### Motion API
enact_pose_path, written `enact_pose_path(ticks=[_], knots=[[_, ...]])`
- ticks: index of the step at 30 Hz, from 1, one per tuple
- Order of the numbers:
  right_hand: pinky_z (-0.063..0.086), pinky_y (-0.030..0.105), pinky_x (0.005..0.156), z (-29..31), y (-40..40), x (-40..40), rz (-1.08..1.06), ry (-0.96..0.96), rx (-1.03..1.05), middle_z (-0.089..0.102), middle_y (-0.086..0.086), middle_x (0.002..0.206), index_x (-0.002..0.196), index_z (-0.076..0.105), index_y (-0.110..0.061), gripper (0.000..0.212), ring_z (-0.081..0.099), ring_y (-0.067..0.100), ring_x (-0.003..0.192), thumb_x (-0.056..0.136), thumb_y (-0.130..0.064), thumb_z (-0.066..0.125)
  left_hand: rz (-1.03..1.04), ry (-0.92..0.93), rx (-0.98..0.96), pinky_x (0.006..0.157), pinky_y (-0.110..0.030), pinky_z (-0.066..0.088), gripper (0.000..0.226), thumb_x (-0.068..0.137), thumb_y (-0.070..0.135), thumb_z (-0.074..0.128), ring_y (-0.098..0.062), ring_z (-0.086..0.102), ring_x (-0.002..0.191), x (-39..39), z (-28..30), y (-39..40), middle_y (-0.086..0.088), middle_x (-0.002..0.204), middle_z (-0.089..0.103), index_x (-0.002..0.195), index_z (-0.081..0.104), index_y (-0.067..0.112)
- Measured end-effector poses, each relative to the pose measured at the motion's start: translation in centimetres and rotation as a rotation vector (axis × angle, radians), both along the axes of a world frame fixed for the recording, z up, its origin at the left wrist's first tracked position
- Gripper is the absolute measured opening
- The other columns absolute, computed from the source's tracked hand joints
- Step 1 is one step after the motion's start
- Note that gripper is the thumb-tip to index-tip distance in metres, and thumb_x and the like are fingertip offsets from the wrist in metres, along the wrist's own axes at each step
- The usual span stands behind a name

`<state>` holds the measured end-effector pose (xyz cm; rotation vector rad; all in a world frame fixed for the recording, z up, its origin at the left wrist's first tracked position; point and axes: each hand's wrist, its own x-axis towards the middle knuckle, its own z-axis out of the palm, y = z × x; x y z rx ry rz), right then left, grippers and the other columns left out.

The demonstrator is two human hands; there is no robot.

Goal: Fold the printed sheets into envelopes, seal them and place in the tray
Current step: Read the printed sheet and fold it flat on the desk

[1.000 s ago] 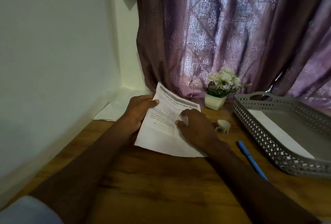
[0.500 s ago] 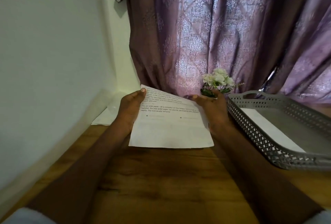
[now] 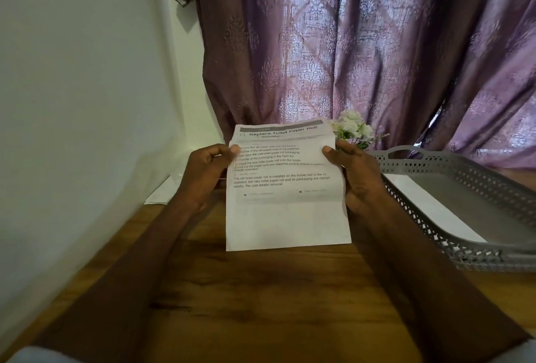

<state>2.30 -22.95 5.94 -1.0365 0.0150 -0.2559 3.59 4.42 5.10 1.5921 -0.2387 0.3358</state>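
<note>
One printed sheet point(image 3: 285, 188) stands upright at frame centre above the wooden table point(image 3: 261, 299), long axis vertical, heading at the top. The left hand point(image 3: 207, 172) and right hand point(image 3: 352, 172) pinch its side edges. One grey tray point(image 3: 452, 214) sits at right, holding a white paper point(image 3: 429, 206); white flowers point(image 3: 352, 129) peek from behind the sheet.

Free room: bare wooden tabletop point(image 3: 261, 304) along the near edge, open between the two forearms. Obstacles: white wall point(image 3: 72, 130) closing the left edge; patterned curtain point(image 3: 348, 43) along the far edge; grey perforated tray point(image 3: 452, 229) filling the right edge; white flower pot plant point(image 3: 352, 130) at the far edge beside the tray; loose white sheets point(image 3: 162, 197) in the far-left corner.
</note>
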Motion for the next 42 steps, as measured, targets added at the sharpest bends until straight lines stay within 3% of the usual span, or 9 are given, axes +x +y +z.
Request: enact_pose_path(ticks=[4,8,11,14,18,21,29,35,42], knots=[[0.062,0.055,0.076,-0.5,0.2,0.5,0.084,0.001,-0.051,0.076,0.018,0.114,0.129,0.065,-0.005,0.045,0.073,0.039,0.103,0.085,0.003,0.072,0.231,0.028,-0.164,0.058,-0.027,0.06,0.044,0.11,0.037,0.044,-0.022,0.073,0.069,0.5,0.2,0.4,-0.009,0.079,0.075,0.08,0.062,0.01],[0.061,0.055,0.082,-1.2,0.7,0.9,0.108,0.004,-0.093,0.075,0.017,0.116,0.13,0.065,-0.009,0.044,0.074,0.037,0.104,0.087,0.003,0.069,0.099,0.164,-0.293,0.084,-0.048,0.06,0.035,0.103,0.035,0.062,-0.036,0.075,0.092,1.1,-0.8,0.5,-0.012,0.089,0.079,0.079,0.07,0.012],[0.063,0.046,0.075,-1.4,1.0,1.0,0.082,-0.002,-0.119,0.077,0.014,0.112,0.124,0.066,-0.009,0.039,0.076,0.03,0.094,0.088,0.006,0.067,-0.09,0.34,-0.398,0.098,-0.056,0.056,0.049,0.095,0.058,0.062,-0.04,0.073,0.103,1.1,-0.8,0.6,-0.019,0.11,0.077,0.103,0.073,0.011],[0.063,0.041,0.069,-1.4,1.2,0.8,0.091,0.011,-0.139,0.077,0.015,0.112,0.125,0.065,-0.006,0.037,0.075,0.033,0.095,0.09,0.007,0.064,-0.23,0.413,-0.506,0.079,-0.046,0.064,0.056,0.098,0.056,0.058,-0.034,0.076,0.102,1.3,-0.7,1.0,-0.018,0.12,0.075,0.124,0.067,0.007],[0.063,0.041,0.072,-1.6,2.0,0.1,0.078,0.001,-0.172,0.077,0.017,0.108,0.122,0.068,-0.001,0.033,0.075,0.035,0.096,0.093,-0.016,0.072,-0.198,0.266,-0.312,0.103,-0.059,0.053,0.032,0.099,0.014,0.067,-0.04,0.071,0.113,1.7,-1.4,1.4,-0.021,0.126,0.072,0.128,0.069,0.003],[0.061,0.055,0.082,-1.5,2.4,-0.9,0.071,0.0,-0.198,0.077,0.018,0.107,0.117,0.07,-0.003,0.038,0.074,0.04,0.098,0.09,-0.029,0.077,-0.155,0.223,-0.227,0.103,-0.061,0.053,0.027,0.098,0.018,0.069,-0.039,0.072,0.112,1.2,-1.3,1.1,-0.015,0.118,0.076,0.123,0.073,0.008],[0.059,0.062,0.084,-1.5,2.2,-0.9,-0.054,0.056,-0.24,0.079,0.017,0.099,0.1,0.074,-0.005,0.017,0.075,0.041,0.094,0.094,-0.021,0.071,-0.085,0.172,-0.158,0.095,-0.05,0.059,0.026,0.103,0.027,0.062,-0.036,0.075,0.106,1.0,-1.1,0.4,-0.011,0.11,0.079,0.118,0.075,0.01],[0.059,0.06,0.089,-1.7,1.7,0.0,-0.122,0.106,-0.319,0.08,0.012,0.093,0.085,0.073,-0.013,0.01,0.075,0.037,0.092,0.094,-0.016,0.069,-0.054,0.137,-0.138,0.097,-0.054,0.058,0.028,0.102,0.034,0.062,-0.034,0.076,0.101,0.7,-0.9,0.5,-0.01,0.108,0.08,0.113,0.076,0.012],[0.061,0.056,0.084,-1.6,1.8,0.0,-0.106,0.085,-0.362,0.08,0.013,0.094,0.098,0.072,-0.008,0.006,0.077,0.034,0.088,0.092,-0.01,0.072,-0.104,0.122,-0.121,0.093,-0.052,0.061,0.027,0.097,0.007,0.069,-0.033,0.076,0.104,0.7,-1.2,0.4,-0.011,0.111,0.079,0.124,0.073,0.008]])
